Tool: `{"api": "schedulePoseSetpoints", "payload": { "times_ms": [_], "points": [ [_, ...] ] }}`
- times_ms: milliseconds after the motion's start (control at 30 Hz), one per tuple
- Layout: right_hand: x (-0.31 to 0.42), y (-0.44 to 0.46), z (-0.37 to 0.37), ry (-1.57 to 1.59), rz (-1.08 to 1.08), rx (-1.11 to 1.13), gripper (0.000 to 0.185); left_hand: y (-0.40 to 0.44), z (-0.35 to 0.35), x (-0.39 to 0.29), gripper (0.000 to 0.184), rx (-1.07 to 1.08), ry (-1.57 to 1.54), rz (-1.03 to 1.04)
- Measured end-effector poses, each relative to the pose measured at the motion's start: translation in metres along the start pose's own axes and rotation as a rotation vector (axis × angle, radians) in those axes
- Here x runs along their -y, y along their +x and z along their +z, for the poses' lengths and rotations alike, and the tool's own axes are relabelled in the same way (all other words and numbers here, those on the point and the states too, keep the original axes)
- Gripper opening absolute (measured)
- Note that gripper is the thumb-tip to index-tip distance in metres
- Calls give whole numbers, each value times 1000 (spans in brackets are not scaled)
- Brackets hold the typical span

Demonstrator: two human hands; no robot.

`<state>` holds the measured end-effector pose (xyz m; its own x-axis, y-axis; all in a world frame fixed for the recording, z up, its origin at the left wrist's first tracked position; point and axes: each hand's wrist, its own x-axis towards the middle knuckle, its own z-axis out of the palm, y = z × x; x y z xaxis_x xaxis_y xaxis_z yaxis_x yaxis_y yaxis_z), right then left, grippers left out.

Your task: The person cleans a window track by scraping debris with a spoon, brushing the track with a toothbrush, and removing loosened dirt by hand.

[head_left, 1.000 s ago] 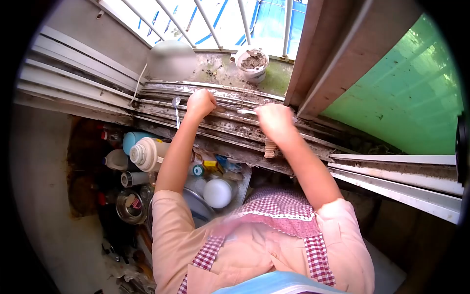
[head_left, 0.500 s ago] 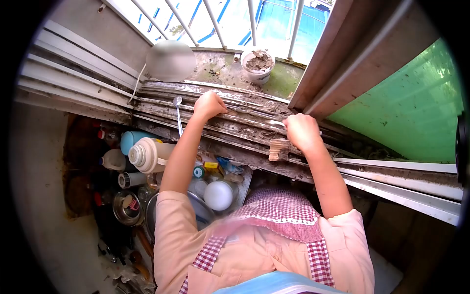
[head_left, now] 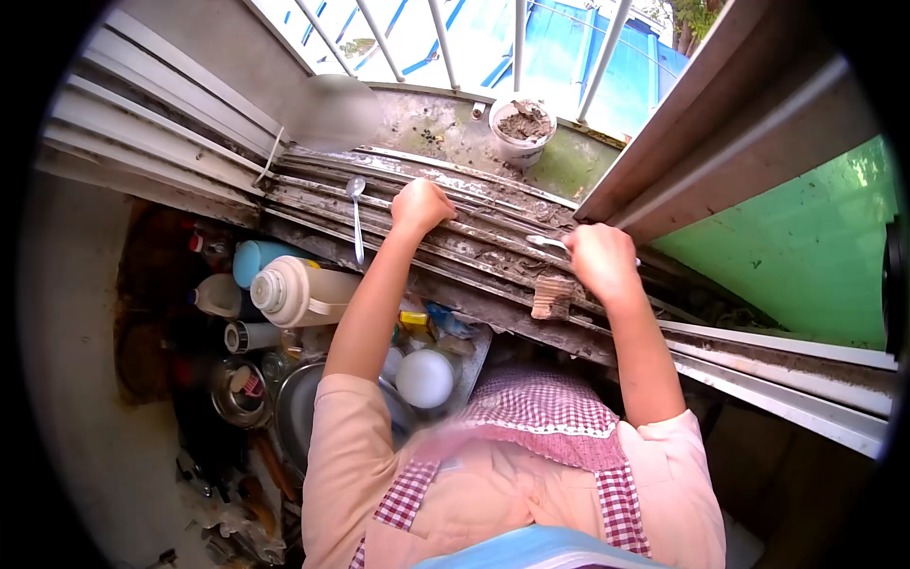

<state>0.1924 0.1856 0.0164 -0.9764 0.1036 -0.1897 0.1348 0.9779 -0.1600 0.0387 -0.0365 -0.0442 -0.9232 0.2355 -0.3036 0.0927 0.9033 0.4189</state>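
Observation:
A dirty, multi-rail window track (head_left: 493, 248) runs across in front of me, with crumbs and debris in its grooves. My left hand (head_left: 423, 206) is closed against the rails, left of centre; what its fingers hold, if anything, is hidden. Farther right, my right hand (head_left: 604, 261) grips a slim white tool that looks like a toothbrush (head_left: 544, 242), its tip pointing left over the track. A metal spoon (head_left: 357, 213) lies across the rails left of my left hand. Below my right hand, a ridged brown cardboard piece (head_left: 552, 297) rests on the track's near edge.
A white tub of dirt (head_left: 522, 135) stands on the outer ledge before white bars (head_left: 518, 47). A green window pane (head_left: 806, 237) is on the right. Below left are a beige thermos (head_left: 308, 294), a white round container (head_left: 425, 378) and a metal bowl (head_left: 239, 391).
The scene has shifted slightly right as my head moved. Both hands keep nearly the same places on the track, with the right hand still gripping the toothbrush.

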Motion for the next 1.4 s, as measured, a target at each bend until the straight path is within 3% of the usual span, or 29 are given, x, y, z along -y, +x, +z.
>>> {"api": "schedulePoseSetpoints", "payload": {
  "times_ms": [100,200,400,567,667,767,800,1067,1267,1400],
  "points": [
    [-26,2,24,123,61,97,15,-1,0,-5,16,-18,65,-54],
    [-22,8,40,271,-76,-2,16,-4,6,-14,15,-38,217,-129],
    [28,49,38,206,-183,77,18,-4,13,-22,15,-89,268,-227],
    [19,21,21,135,-145,-87,18,-2,11,-17,16,-62,210,-235],
    [7,18,29,58,-60,110,16,3,14,-13,16,-58,163,-241],
    [20,35,55,287,-198,-103,15,-1,9,-14,16,-47,118,-236],
    [29,42,46,253,-208,15,16,-4,6,-15,17,-35,106,-229],
    [17,11,25,319,-137,-104,18,14,5,7,19,163,-86,-205],
    [-13,-26,26,397,-24,-141,19,19,6,25,25,142,-338,-39],
    [-25,-37,26,388,4,-177,21,10,-12,15,22,185,-365,-64]
  ]
}}
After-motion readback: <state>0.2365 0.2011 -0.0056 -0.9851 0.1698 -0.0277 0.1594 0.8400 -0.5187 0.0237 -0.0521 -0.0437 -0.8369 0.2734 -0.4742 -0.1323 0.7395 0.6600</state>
